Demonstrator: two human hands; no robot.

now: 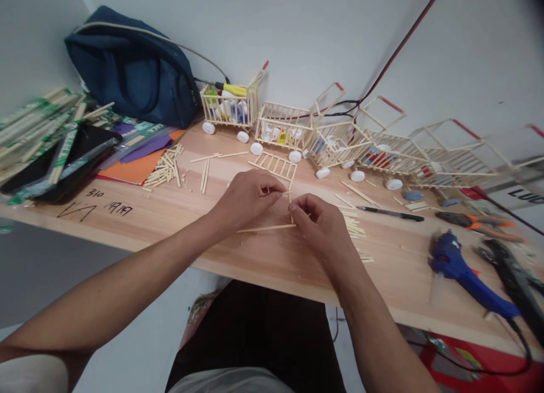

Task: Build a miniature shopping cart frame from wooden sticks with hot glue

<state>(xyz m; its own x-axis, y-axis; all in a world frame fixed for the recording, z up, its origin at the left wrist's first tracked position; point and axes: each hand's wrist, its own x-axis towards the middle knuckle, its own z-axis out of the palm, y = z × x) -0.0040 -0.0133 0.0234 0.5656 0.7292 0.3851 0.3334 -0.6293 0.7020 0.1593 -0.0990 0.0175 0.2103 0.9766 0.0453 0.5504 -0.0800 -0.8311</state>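
Note:
My left hand (249, 197) is closed, its fingertips pinching a short thin wooden stick near the middle of the table. Opposite it, my right hand (318, 220) has thumb and forefinger pressed on an upright-running stick at the corner of a partial stick frame. One long wooden stick (263, 229) of that frame lies flat, its right end by my right thumb. My fingers hide most of the joint. Just beyond my hands lies a ladder-like stick panel (274, 165), with several rungs between two rails. A pile of short cut sticks (355, 227) sits partly behind my right hand.
Several miniature stick shopping carts (283, 121) line the wall side. At right lie a blue glue gun (465, 274), a black pen (391, 213) and orange-handled pliers (480, 222). More short sticks (165, 169), bagged sticks (38, 123) and a blue bag (136, 70) stand left.

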